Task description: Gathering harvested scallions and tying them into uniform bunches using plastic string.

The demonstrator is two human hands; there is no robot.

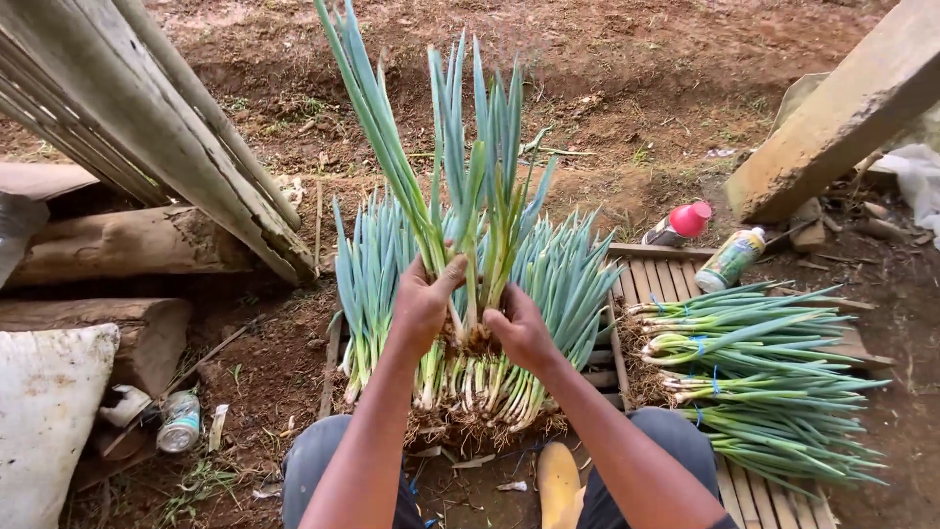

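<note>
Left hand (421,306), right hand (521,328): each grip clamped on smooth tubular scallions (460,186); roots fibrous.

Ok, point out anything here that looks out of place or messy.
A crushed can lies in the dirt at lower left, beside scraps of litter. Two bottles lie tipped over by the wooden slats. The left hand and right hand grip a clump of green onions; those look orderly.

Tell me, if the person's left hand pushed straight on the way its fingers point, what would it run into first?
The left hand already grips a clump of green onions by its base, fingers pointing up and away. Straight on, it would probably meet the leaning pile of loose green onions just behind, though depth is hard to judge from this view.
</note>
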